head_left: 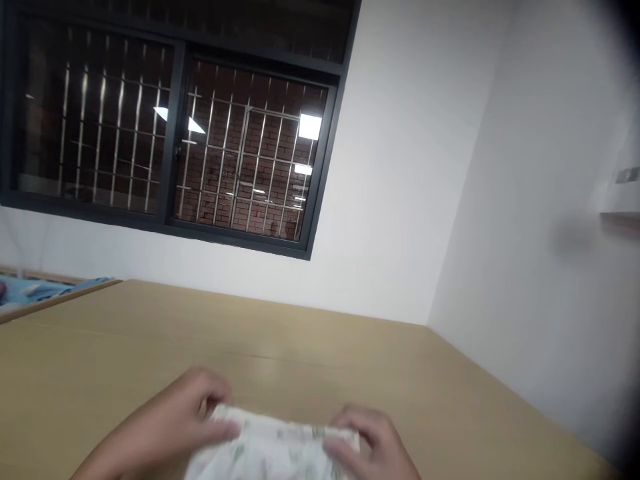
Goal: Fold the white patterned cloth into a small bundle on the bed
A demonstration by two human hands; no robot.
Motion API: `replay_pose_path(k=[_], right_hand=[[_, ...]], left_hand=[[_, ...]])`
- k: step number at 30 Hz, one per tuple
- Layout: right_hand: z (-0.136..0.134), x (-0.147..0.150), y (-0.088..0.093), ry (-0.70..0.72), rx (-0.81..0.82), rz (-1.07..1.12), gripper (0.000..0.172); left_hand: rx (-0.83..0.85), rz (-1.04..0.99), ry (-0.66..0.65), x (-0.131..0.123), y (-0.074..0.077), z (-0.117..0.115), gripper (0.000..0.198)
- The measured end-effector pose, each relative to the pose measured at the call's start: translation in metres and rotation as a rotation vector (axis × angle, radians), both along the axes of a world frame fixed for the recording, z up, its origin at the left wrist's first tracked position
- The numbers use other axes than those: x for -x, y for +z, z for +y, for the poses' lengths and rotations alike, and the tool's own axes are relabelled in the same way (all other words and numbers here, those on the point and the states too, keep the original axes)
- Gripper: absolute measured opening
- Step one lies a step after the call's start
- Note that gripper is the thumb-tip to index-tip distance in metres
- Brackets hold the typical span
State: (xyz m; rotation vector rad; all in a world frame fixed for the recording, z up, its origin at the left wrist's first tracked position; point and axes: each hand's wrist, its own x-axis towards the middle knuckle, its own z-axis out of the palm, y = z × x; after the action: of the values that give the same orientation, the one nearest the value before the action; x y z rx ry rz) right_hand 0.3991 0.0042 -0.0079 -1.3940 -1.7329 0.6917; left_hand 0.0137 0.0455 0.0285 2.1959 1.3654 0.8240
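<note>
Fingers of the left hand curled over the far left corner of a white cloth with a faint green print, pinching its edge, while the right hand gripped the far right corner the same way, fingers bent and close together. Cloth and both wrists ran off the bottom of the picture, blurred, so the cloth's full extent could not be made out. It lay low on the tan table, with bare surface stretching to the white wall and the barred window.
</note>
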Motion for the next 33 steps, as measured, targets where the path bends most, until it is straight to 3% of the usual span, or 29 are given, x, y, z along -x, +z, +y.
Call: replay_pose_path(k=[3, 5, 7, 9, 14, 19, 23, 29, 33], right_hand=[[0.064, 0.021, 0.04, 0.015, -0.015, -0.001, 0.036], [0.099, 0.03, 0.044, 0.014, 0.002, 0.09, 0.034], [0.132, 0.033, 0.03, 0.04, 0.07, 0.213, 0.032], [0.163, 0.031, 0.006, 0.048, 0.145, 0.3, 0.03], [0.231, 0.028, -0.051, -0.086, 0.132, 0.196, 0.021], [0.267, 0.031, -0.072, -0.2, 0.035, 0.042, 0.023], [0.283, 0.034, -0.082, -0.277, -0.038, -0.092, 0.028], [0.299, 0.037, -0.091, -0.351, -0.08, -0.202, 0.022], [0.301, 0.035, -0.092, -0.352, -0.083, -0.191, 0.017]], left_hand=[[0.123, 0.021, -0.127, -0.016, 0.02, 0.073, 0.055], [0.18, -0.035, -0.164, -0.02, 0.01, 0.117, 0.058], [0.266, -0.091, -0.21, -0.022, -0.012, 0.155, 0.056], [0.324, -0.119, -0.195, -0.024, -0.039, 0.185, 0.058], [0.311, -0.111, -0.014, -0.034, -0.089, 0.238, 0.056], [0.226, -0.012, 0.225, -0.045, -0.116, 0.273, 0.039], [0.13, 0.095, 0.344, -0.052, -0.125, 0.286, 0.032], [0.075, 0.21, 0.43, -0.065, -0.121, 0.285, 0.027], [0.033, 0.22, 0.485, -0.072, -0.105, 0.274, 0.022]])
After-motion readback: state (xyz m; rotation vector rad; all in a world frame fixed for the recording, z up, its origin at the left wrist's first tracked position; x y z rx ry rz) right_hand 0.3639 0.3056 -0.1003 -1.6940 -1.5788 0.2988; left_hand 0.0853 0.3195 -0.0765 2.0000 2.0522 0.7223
